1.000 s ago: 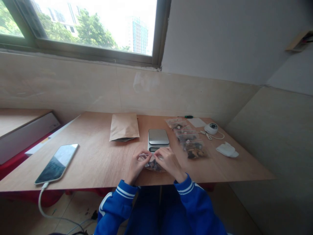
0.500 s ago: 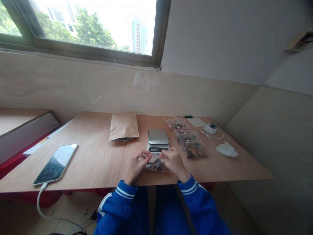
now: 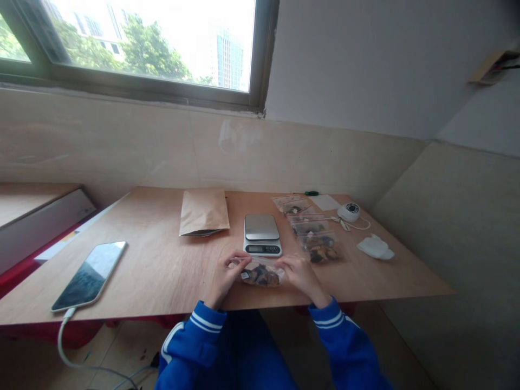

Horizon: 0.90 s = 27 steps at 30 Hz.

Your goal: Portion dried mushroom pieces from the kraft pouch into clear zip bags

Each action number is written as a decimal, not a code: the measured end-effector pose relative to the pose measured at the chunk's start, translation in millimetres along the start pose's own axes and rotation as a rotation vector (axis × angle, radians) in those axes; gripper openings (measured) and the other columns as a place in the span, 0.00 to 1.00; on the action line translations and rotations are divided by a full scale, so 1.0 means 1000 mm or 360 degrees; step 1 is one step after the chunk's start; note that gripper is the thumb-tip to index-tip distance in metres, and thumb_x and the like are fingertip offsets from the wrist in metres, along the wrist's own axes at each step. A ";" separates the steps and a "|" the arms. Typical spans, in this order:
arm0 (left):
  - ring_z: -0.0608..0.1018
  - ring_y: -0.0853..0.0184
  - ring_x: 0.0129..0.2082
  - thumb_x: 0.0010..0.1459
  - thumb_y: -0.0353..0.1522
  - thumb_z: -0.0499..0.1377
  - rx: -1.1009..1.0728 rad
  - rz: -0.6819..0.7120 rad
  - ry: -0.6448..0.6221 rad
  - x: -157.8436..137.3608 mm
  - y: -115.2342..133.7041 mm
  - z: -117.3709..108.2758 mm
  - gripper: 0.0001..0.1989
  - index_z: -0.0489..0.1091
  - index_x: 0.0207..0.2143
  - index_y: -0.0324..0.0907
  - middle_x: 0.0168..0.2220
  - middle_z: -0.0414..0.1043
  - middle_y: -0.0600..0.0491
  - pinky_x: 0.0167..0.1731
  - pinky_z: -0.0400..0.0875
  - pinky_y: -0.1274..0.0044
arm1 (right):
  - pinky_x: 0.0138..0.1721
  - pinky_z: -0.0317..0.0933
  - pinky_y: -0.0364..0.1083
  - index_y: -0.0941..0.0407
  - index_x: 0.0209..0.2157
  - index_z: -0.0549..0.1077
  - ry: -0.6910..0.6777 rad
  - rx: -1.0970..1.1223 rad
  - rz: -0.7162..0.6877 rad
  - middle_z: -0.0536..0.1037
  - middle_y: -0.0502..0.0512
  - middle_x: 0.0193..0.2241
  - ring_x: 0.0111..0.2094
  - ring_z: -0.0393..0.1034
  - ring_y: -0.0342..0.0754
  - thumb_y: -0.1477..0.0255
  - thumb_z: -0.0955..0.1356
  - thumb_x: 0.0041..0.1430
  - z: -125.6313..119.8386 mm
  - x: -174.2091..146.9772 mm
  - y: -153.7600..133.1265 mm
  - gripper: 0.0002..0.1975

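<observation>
A clear zip-lock bag (image 3: 262, 274) with dark dried pieces and a small white label inside lies at the table's front edge. My left hand (image 3: 228, 272) pinches its upper left corner between thumb and fingers. At the upper right corner, my right hand (image 3: 298, 275) has its fingertips closed on the bag's top edge. Just beyond the bag stands a kitchen scale (image 3: 262, 233) with a bare steel plate and a small display. Several similar filled zip-lock bags (image 3: 323, 250) lie overlapping in a row to the right of the scale.
A brown paper pouch (image 3: 204, 211) lies left of the scale. At the left edge is a phone (image 3: 90, 276) with a plugged-in cable. On the right are a white dome camera (image 3: 349, 212), a crumpled white tissue (image 3: 376, 247), a white sheet (image 3: 325, 202) and a green-handled tool (image 3: 312, 193).
My right hand has slid rightward along the bag's top edge to its right corner. The left hand keeps its pinch at the left corner. The view has shifted slightly.
</observation>
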<state>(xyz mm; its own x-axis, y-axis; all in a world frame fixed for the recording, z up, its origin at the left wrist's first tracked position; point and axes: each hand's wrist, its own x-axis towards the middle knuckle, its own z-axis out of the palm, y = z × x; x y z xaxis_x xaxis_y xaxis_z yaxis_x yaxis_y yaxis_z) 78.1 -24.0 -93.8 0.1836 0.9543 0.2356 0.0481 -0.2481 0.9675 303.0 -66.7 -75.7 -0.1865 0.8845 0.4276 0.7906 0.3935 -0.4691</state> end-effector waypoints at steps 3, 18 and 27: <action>0.79 0.65 0.31 0.53 0.42 0.62 -0.0090 -0.0061 -0.0069 0.000 0.001 0.001 0.14 0.76 0.31 0.40 0.28 0.78 0.52 0.32 0.72 0.76 | 0.36 0.65 0.48 0.53 0.30 0.80 0.0011 -0.0051 0.0082 0.82 0.53 0.30 0.30 0.75 0.50 0.81 0.65 0.58 -0.002 -0.001 0.001 0.13; 0.78 0.62 0.30 0.60 0.50 0.48 -0.0197 -0.0293 -0.0260 -0.010 0.011 0.002 0.28 0.77 0.26 0.40 0.26 0.78 0.48 0.41 0.72 0.70 | 0.37 0.71 0.50 0.56 0.28 0.80 0.0051 0.0855 0.0625 0.83 0.58 0.29 0.34 0.78 0.56 0.51 0.68 0.53 -0.019 -0.024 0.008 0.22; 0.71 0.58 0.54 0.63 0.42 0.46 0.0893 0.0234 0.0502 -0.005 0.025 -0.092 0.23 0.69 0.52 0.41 0.52 0.71 0.45 0.56 0.62 0.64 | 0.31 0.68 0.49 0.59 0.44 0.74 0.0544 0.0439 0.0844 0.80 0.60 0.27 0.29 0.75 0.54 0.53 0.69 0.52 -0.102 -0.007 0.088 0.25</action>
<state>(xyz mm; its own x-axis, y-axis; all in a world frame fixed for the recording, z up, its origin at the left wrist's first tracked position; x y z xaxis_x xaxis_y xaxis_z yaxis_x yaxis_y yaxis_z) -11.4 -19.5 -62.2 -0.0649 0.8857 0.4597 0.5648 -0.3472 0.7486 433.5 -64.2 -41.5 0.4148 0.8643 0.2846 0.5385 0.0190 -0.8424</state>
